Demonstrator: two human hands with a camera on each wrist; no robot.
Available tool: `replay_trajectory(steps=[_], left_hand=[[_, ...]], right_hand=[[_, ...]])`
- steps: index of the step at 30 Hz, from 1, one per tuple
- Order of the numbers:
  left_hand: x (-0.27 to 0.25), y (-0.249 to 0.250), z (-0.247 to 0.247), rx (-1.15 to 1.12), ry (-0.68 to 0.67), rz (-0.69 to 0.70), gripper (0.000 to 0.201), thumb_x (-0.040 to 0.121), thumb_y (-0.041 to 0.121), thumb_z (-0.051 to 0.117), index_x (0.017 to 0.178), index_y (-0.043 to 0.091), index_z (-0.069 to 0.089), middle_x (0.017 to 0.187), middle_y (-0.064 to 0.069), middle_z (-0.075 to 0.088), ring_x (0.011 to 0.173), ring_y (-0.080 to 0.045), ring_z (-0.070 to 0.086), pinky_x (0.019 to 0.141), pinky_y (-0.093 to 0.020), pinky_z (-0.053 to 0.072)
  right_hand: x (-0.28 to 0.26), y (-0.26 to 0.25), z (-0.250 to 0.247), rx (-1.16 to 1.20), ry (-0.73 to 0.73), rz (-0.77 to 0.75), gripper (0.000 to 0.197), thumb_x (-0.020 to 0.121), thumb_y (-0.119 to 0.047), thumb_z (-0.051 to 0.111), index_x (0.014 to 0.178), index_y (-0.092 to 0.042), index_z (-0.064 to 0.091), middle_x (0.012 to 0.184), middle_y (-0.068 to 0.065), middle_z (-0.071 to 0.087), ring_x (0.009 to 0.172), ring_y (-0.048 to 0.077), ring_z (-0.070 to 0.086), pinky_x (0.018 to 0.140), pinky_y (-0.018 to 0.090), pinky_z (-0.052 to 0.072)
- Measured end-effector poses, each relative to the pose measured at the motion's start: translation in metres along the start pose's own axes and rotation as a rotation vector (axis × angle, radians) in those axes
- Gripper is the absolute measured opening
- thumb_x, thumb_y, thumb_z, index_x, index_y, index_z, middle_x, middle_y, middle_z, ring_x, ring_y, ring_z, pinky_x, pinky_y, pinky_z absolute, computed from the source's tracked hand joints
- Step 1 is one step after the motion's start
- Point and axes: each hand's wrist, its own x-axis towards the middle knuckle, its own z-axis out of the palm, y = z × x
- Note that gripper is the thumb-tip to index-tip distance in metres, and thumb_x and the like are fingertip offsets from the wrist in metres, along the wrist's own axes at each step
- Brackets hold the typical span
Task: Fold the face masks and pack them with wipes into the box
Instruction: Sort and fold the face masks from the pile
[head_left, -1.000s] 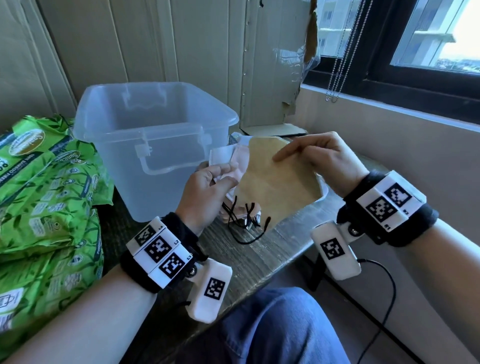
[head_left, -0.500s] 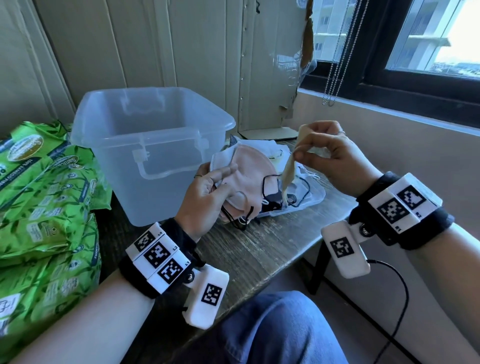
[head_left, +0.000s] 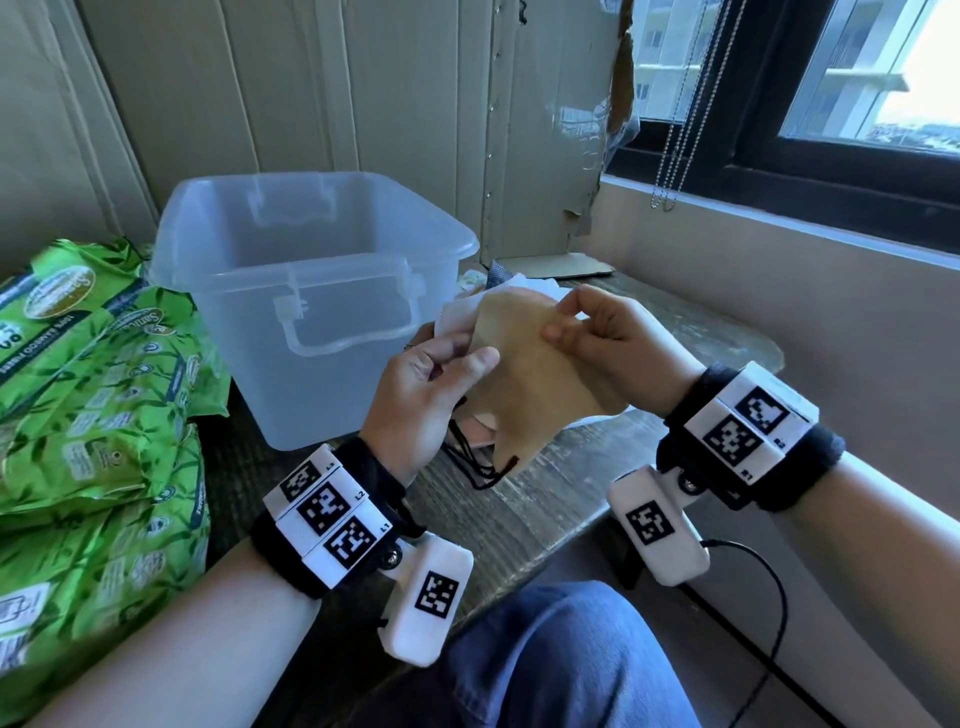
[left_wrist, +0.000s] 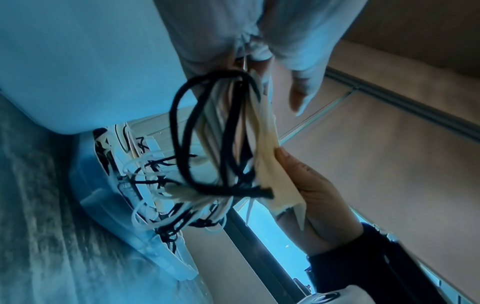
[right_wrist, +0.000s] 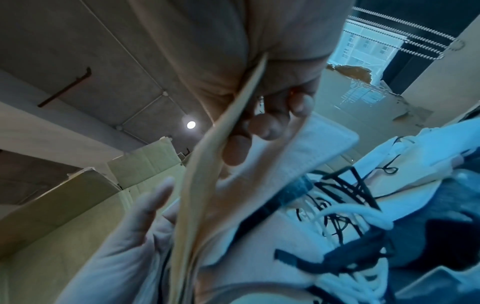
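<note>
Tan face mask (head_left: 535, 379) held up just R of the clear plastic box (head_left: 311, 291): right hand (head_left: 618, 343) grip pinched on its top edge, left hand (head_left: 421, 400) grip clamped on the mask stack (head_left: 457, 317), black ear loops (head_left: 478, 467) dangling. Green wipes packs (head_left: 93, 395) L of box; more masks (left_wrist: 145, 164) behind, on the surface (head_left: 519, 519).

The box (head_left: 311, 291) is frosted, translucent plastic. The tan mask (head_left: 535, 384) is soft matt cloth; the bench (head_left: 524, 509) is rough weathered wood.

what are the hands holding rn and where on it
Both hold the tan face mask. The right hand pinches its upper right edge; the left hand grips its left side, along with other folded masks, black ear loops dangling below.
</note>
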Motion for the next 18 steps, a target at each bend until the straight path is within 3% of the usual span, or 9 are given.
replay_trajectory(steps=[3,5,8,11,15,18], left_hand=[[0.0014,-0.0020,0.0013,0.059,0.067,0.066,0.014,0.078,0.003,0.068,0.080,0.017,0.071,0.070,0.006,0.072,0.068,-0.006,0.065,0.068,-0.025,0.056],[0.0020,-0.0016,0.0021,0.086,0.084,0.094,0.020,0.079,-0.005,0.063,0.082,0.014,0.067,0.067,0.012,0.071,0.063,0.000,0.063,0.069,-0.019,0.054],[0.0036,-0.0025,0.0017,0.111,0.108,0.123,0.024,0.078,-0.010,0.063,0.081,0.014,0.065,0.065,0.017,0.069,0.062,0.004,0.062,0.068,-0.015,0.053],[0.0053,-0.0050,0.0005,0.111,0.145,0.123,0.025,0.075,-0.010,0.067,0.082,0.014,0.066,0.063,0.016,0.068,0.063,0.002,0.061,0.071,-0.016,0.053],[0.0083,-0.0090,-0.0015,0.123,0.202,0.118,0.021,0.072,-0.008,0.071,0.088,0.006,0.066,0.064,0.015,0.068,0.066,-0.002,0.062,0.076,-0.023,0.054],[0.0083,-0.0093,-0.0017,0.134,0.215,0.119,0.021,0.071,-0.008,0.071,0.086,0.006,0.066,0.065,0.015,0.069,0.067,-0.003,0.062,0.077,-0.024,0.054]], right_hand=[[0.0000,0.0018,0.0005,-0.016,0.038,-0.020,0.018,0.087,-0.021,0.060,0.080,-0.031,0.047,0.062,0.001,0.057,0.056,0.007,0.048,0.059,0.029,0.038],[-0.0012,0.0018,0.0018,0.005,0.046,-0.008,0.017,0.090,-0.018,0.057,0.090,-0.031,0.046,0.061,-0.002,0.056,0.054,0.004,0.049,0.058,0.030,0.039],[-0.0023,0.0036,0.0038,0.021,0.033,0.020,0.020,0.091,-0.018,0.054,0.103,-0.030,0.043,0.069,-0.006,0.060,0.064,0.011,0.055,0.067,0.033,0.042],[-0.0026,0.0029,0.0055,-0.019,0.037,0.041,0.016,0.092,-0.021,0.053,0.099,-0.033,0.044,0.077,-0.001,0.063,0.076,0.021,0.057,0.073,0.034,0.045],[-0.0026,0.0003,0.0064,-0.092,0.065,0.037,0.004,0.094,-0.025,0.050,0.097,-0.023,0.049,0.069,-0.004,0.058,0.064,0.012,0.051,0.065,0.027,0.039],[-0.0028,-0.0011,0.0055,-0.177,0.071,0.022,0.008,0.093,-0.025,0.052,0.091,-0.018,0.056,0.062,-0.002,0.053,0.057,0.009,0.044,0.060,0.026,0.035]])
